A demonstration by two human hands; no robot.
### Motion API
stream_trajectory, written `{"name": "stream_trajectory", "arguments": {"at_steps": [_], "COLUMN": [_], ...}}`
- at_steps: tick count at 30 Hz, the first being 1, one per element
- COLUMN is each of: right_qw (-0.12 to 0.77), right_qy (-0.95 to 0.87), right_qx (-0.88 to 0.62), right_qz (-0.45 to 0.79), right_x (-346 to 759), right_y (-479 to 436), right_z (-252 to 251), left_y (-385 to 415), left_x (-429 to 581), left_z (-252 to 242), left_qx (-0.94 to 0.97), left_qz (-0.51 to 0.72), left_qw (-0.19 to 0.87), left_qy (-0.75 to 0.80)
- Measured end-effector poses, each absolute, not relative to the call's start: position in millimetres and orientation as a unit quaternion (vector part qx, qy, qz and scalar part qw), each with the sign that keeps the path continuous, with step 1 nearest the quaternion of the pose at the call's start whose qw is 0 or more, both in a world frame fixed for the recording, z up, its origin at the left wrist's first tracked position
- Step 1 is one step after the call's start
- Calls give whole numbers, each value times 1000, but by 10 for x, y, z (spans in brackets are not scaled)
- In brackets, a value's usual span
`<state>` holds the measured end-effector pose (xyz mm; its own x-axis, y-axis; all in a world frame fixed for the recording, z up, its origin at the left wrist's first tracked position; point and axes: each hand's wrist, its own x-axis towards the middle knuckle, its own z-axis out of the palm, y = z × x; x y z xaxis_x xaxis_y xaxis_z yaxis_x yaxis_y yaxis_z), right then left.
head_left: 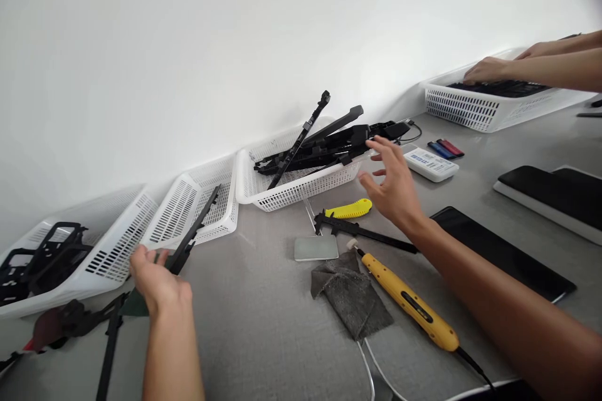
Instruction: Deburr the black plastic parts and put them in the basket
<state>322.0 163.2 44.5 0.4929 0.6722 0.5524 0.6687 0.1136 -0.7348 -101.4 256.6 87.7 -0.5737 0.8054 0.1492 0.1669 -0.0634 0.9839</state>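
My left hand is at the lower left with its fingers curled around the lower end of a long black plastic strip. Its grip is partly hidden; the strip's upper end reaches over the small white basket. My right hand has its fingers apart and holds nothing. Its fingertips are beside the black plastic parts heaped in the middle white basket, and I cannot tell whether they touch. One thin black part sticks up steeply from that heap.
Near my right arm lie a yellow rotary tool, grey cloth, calipers, a yellow cutter and a black panel. Another left basket holds black frames. Another person's hands work in the far-right basket.
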Motion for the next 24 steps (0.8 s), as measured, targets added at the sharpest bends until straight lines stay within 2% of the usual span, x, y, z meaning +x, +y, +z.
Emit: {"name": "stream_trajectory", "arguments": {"at_steps": [6, 10, 13, 15, 20, 24], "right_qw": [615, 702, 741, 751, 781, 766], "right_qy": [-427, -343, -288, -286, -321, -368], "right_qx": [-662, -619, -575, -551, -508, -513], "right_qz": [-15, 77, 193, 225, 172, 120], "right_x": [3276, 3383, 3484, 3525, 3507, 3438], "right_y": [1607, 1640, 1678, 1690, 1659, 1602], "right_z": [516, 522, 502, 495, 548, 620], "left_y": [2452, 2294, 2164, 2100, 2009, 1939], "left_x": [-789, -566, -380, -262, -3, 150], "left_z": [950, 994, 965, 910, 685, 519], "left_qx": [319, 412, 518, 575, 700, 779], "left_qz": [719, 757, 718, 696, 632, 556], "left_qw": [176, 81, -37, -77, -81, -73], "left_qy": [593, 500, 464, 424, 323, 280]}}
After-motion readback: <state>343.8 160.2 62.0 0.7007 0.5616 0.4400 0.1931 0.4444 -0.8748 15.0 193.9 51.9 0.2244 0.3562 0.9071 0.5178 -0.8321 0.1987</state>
